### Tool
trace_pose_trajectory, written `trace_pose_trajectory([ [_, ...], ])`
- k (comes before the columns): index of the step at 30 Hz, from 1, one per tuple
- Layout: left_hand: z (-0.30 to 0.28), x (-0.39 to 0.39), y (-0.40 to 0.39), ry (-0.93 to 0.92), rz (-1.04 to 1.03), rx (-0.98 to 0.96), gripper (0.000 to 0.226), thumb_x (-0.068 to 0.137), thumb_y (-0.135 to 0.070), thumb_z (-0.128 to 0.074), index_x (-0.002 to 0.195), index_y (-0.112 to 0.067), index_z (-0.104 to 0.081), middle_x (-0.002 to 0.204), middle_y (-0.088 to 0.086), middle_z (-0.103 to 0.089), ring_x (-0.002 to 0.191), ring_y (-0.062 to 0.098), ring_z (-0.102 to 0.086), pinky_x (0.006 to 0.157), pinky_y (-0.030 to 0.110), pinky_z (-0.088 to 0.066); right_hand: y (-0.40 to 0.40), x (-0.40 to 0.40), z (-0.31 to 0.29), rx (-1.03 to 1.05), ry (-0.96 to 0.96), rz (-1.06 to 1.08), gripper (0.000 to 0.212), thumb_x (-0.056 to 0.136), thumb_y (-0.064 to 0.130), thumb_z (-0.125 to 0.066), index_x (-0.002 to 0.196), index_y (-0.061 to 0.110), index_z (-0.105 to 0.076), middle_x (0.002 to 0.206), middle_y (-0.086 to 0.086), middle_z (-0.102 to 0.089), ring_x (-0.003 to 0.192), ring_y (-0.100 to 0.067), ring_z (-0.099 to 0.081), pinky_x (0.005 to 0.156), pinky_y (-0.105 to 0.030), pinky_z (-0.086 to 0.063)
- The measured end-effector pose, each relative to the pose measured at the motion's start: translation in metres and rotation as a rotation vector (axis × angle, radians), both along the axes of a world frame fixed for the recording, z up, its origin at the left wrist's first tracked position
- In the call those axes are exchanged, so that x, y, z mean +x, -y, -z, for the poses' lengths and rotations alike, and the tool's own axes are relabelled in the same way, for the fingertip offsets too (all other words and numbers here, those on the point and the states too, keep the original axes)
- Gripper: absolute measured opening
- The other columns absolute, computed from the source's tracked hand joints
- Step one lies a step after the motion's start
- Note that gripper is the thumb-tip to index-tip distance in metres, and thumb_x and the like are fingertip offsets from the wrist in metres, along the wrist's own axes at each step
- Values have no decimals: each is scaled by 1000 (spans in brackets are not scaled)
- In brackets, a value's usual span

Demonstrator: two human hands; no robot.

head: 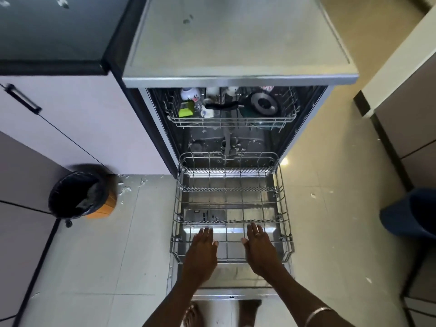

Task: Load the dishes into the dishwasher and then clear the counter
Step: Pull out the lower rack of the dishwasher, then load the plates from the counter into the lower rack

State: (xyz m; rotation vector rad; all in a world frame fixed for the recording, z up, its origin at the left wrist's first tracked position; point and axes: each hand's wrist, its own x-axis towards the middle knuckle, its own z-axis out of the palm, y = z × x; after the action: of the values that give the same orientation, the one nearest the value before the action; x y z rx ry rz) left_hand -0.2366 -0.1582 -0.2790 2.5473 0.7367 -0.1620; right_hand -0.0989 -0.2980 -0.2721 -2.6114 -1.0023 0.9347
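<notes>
I have only one view, from the camera worn on the head, so no second view shares the scene with it. It looks forward and steeply down, from standing height, straight at the open dishwasher [236, 128]. The wide lens bends the edges of the picture. The pulled-out lower rack [232, 204] lies near the centre and close to me, and the upper rack [232, 119] is farther, above it in the picture. Both hands [204, 244] enter from the bottom edge. The floor [106, 256] fills both sides.
</notes>
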Motion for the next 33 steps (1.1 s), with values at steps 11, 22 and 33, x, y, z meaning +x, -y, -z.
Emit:
trace_pose_trajectory([
  [11,-154,-18,11,15,-57,-91,47,107,-26,-28,151,-9,-31,159,9,-27,149,23,-18,120,32,-14,-23,-33,-167,57,24,45,55,106,32,-29,150,0,-24,159,-19,-22,149,-33,-15,121,-44,-19],
  [22,-241,-49,-25,-14,-74,-146,47,106,-29,-26,148,-8,-34,157,13,-30,148,28,-22,121,42,-22,-49,-62,-245,39,47,54,59,105,39,-22,147,-1,-28,153,-21,-31,144,-36,-25,116,-49,-27],
  [33,-262,-72,-107,15,-178,-109,53,107,-33,-24,153,-8,-23,161,12,-22,150,28,-16,121,35,-10,-108,-65,-252,132,99,-7,58,106,39,-22,152,4,-23,160,-17,-22,149,-32,-16,121,-44,-19],
])
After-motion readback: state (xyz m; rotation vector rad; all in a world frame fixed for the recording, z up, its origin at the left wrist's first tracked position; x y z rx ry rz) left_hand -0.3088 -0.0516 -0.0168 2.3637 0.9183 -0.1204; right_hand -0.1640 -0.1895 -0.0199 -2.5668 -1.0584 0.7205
